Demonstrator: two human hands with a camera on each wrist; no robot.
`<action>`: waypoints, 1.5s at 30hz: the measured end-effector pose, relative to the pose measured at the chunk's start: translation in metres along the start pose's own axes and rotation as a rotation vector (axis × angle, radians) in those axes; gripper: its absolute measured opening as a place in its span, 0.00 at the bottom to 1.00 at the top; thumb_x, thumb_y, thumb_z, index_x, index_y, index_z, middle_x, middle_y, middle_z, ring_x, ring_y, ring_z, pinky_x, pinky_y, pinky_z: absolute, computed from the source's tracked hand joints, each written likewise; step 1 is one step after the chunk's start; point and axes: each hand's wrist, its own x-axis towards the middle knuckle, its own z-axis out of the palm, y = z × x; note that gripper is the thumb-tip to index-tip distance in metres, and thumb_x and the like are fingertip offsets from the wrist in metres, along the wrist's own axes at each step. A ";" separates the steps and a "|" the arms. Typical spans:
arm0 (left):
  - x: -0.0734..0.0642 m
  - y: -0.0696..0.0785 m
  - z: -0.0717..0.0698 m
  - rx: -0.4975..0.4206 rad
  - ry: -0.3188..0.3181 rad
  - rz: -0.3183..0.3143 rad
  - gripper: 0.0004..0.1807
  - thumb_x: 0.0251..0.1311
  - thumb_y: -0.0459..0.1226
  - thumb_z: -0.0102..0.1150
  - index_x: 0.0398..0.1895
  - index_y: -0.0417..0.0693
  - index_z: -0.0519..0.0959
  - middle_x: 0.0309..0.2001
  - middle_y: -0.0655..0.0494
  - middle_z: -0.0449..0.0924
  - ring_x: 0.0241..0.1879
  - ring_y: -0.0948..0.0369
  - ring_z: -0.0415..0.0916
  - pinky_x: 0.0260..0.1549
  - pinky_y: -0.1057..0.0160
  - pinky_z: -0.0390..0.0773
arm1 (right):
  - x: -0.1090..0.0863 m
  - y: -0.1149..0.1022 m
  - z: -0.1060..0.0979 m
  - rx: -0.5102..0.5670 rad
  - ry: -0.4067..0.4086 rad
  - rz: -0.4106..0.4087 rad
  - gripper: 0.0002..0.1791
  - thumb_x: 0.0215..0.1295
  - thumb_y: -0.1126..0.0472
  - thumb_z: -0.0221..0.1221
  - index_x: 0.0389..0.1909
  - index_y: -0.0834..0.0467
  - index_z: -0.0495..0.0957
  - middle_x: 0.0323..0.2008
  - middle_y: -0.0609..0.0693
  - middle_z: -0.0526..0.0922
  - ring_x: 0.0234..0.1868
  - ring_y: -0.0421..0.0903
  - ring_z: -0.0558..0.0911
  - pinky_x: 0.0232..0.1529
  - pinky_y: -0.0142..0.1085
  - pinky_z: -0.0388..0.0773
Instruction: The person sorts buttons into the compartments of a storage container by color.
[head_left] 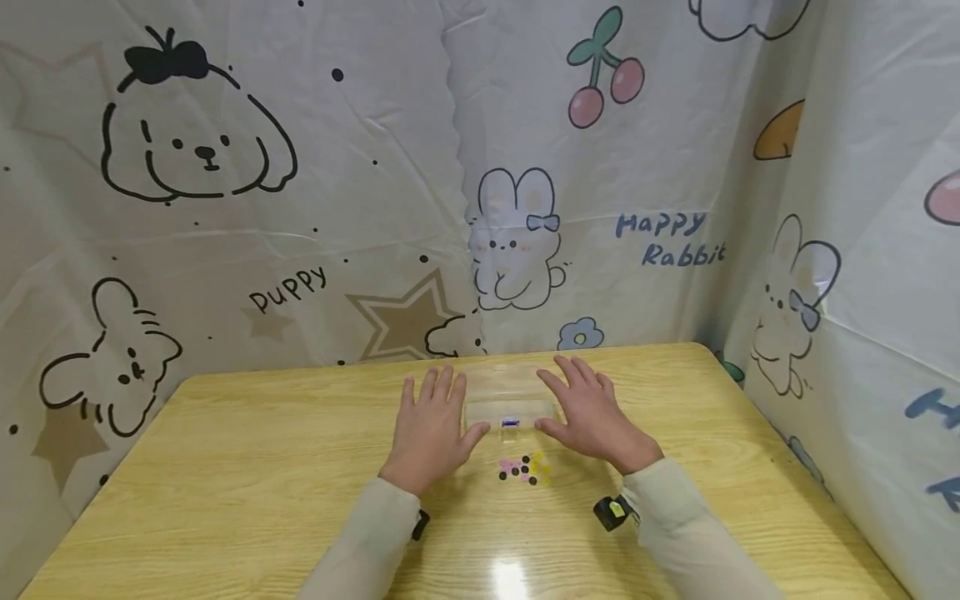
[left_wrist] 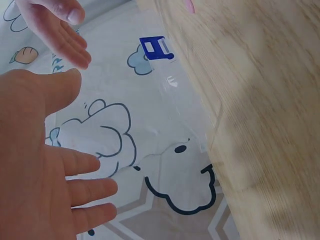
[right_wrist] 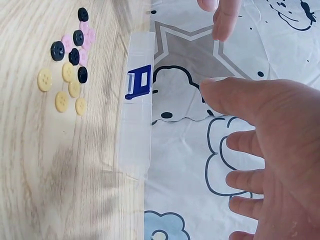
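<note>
Buttons (right_wrist: pixel 74 56) lie loose, nearer than the clear box (right_wrist: pixel 135 125), none yet held. Left hand (head_left: pixel 431 427) and right hand (head_left: pixel 596 415) flank the box, spread.

Pale beige sleeves (head_left: pixel 369 533), black wrist cameras (head_left: pixel 603 517), yellow patch (head_left: pixel 617 508) on the right.

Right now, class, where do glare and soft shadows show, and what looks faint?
Head view: glare on the table at bottom centre, buttons too small to show holes; left wrist view: soft shadows on the table, clear box faint against patterned cloth; right wrist view: soft shadows again, some button holes discernible.
</note>
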 end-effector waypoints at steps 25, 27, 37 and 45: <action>-0.001 -0.002 0.006 -0.144 0.160 0.151 0.32 0.66 0.51 0.59 0.67 0.43 0.71 0.66 0.47 0.74 0.65 0.48 0.72 0.66 0.42 0.68 | 0.003 0.011 -0.002 0.074 -0.095 -0.020 0.34 0.66 0.50 0.63 0.70 0.57 0.68 0.71 0.63 0.66 0.71 0.64 0.66 0.63 0.66 0.64; -0.001 -0.003 0.005 -0.163 0.164 0.160 0.31 0.66 0.51 0.59 0.67 0.42 0.72 0.66 0.47 0.74 0.65 0.49 0.73 0.65 0.43 0.70 | 0.003 0.011 -0.002 0.077 -0.097 -0.022 0.34 0.66 0.51 0.63 0.70 0.58 0.68 0.70 0.63 0.67 0.70 0.64 0.67 0.63 0.66 0.65; -0.005 -0.009 0.003 -0.217 0.122 0.156 0.30 0.67 0.49 0.59 0.67 0.42 0.72 0.66 0.47 0.75 0.65 0.48 0.72 0.65 0.43 0.70 | 0.009 0.016 0.003 0.111 -0.114 -0.035 0.32 0.65 0.53 0.64 0.67 0.61 0.70 0.64 0.62 0.74 0.64 0.62 0.74 0.60 0.64 0.70; -0.003 -0.013 0.002 -0.325 0.098 0.138 0.30 0.68 0.49 0.58 0.67 0.43 0.71 0.67 0.47 0.74 0.67 0.49 0.71 0.66 0.44 0.70 | 0.013 0.021 0.007 0.136 -0.125 -0.020 0.32 0.66 0.54 0.63 0.68 0.61 0.70 0.62 0.62 0.73 0.62 0.62 0.75 0.58 0.63 0.72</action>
